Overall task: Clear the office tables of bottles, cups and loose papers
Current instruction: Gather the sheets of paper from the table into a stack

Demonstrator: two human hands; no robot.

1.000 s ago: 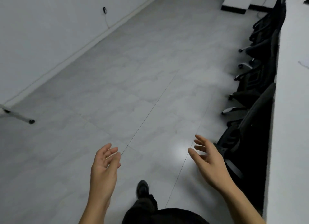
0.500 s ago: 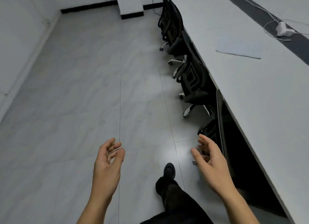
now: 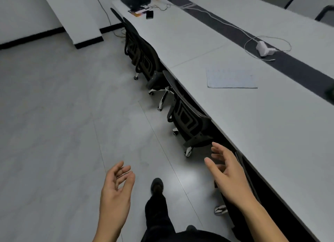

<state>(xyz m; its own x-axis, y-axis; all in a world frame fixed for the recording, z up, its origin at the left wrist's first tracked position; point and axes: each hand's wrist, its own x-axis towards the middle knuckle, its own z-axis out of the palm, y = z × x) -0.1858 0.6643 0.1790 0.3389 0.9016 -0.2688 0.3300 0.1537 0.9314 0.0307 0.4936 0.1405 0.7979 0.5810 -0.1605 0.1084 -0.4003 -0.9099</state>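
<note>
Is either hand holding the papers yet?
No: the left hand and right hand are open and empty, and the papers lie flat on the table.

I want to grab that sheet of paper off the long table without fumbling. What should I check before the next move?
1. Left hand free: ok, loosely curled, holds nothing.
2. Right hand free: ok, open and empty.
3. Paper lies flat with nothing on it: ok.
4. Paper within reach: not ok, it lies well ahead of both hands.
5. White charger and its cable apart from the paper: ok.
6. Bottles or cups nearby: cannot tell; a dark thing at the frame's right edge is cut off.
</note>
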